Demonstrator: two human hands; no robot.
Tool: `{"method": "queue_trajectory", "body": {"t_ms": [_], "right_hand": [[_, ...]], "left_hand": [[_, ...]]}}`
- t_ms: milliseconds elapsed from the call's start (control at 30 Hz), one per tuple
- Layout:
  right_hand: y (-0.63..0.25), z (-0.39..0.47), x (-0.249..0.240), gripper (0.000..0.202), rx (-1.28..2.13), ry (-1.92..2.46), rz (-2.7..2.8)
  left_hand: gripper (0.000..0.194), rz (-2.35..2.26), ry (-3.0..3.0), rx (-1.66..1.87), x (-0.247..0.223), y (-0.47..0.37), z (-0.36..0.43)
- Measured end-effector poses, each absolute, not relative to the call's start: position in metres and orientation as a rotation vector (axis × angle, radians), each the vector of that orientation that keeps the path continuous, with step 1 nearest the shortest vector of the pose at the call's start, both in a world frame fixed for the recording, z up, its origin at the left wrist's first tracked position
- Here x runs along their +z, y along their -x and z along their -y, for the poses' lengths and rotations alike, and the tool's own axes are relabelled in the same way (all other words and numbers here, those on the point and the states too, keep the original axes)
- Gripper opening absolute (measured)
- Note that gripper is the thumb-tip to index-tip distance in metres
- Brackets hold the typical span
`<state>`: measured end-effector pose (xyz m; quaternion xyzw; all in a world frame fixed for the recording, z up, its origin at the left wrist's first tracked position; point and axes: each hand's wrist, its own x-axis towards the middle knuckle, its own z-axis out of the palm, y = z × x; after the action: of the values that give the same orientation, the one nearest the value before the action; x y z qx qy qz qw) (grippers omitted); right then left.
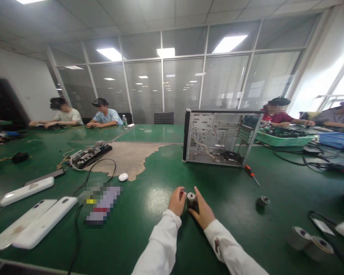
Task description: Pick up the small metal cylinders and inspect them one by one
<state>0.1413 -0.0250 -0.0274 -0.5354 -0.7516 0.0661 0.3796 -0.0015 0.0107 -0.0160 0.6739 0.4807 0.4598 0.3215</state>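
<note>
Near the middle of the green table, my right hand (pixel 202 211) is closed around a small grey metal cylinder (pixel 191 198), which looks like a small electric motor and stands with its round end up. Just left of it is my left hand (pixel 177 202), its fingers curled toward the thumb. Something small and dark shows between those fingers, but I cannot make it out. To the right lies a similar metal cylinder (pixel 263 201). Two larger grey cylinders (pixel 299 238) sit side by side at the lower right.
An open computer case (pixel 218 139) stands ahead, with an orange-handled screwdriver (pixel 250 173) beside it. Leftward are a circuit assembly (pixel 90 154), a white oval object (pixel 123 177), white covers (pixel 46 223) and a black cable. A green basket (pixel 286 140) and several people are at the far side.
</note>
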Motion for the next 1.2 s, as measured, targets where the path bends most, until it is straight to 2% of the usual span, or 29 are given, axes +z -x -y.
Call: {"method": "queue_trajectory", "body": {"t_ms": [200,333,567,767,1000,1200], "right_hand": [[-0.12,0.009,-0.043,0.071,0.412,1.221,1.803],[-0.122,0.0,-0.042,0.063,0.509,1.169,1.632],[-0.118,-0.014,-0.043,0.051,0.631,1.213,1.396],[-0.11,-0.009,-0.039,0.047,0.652,1.178,1.328],[-0.111,0.009,-0.024,0.058,0.549,1.066,1.53],[-0.11,0.012,-0.019,0.045,0.403,1.059,1.513]], "left_hand": [[0.031,-1.207,-1.679,1.259,-0.003,0.006,-0.005],[0.049,-1.091,-1.776,1.228,0.0,0.006,0.0],[0.037,-1.119,-1.825,1.221,-0.005,0.006,-0.004],[0.041,-1.089,-1.516,1.316,-0.01,0.004,-0.008],[0.051,-0.966,-0.988,1.345,-0.009,0.003,-0.012],[0.047,-0.92,-0.768,1.337,-0.009,-0.001,-0.012]]}}
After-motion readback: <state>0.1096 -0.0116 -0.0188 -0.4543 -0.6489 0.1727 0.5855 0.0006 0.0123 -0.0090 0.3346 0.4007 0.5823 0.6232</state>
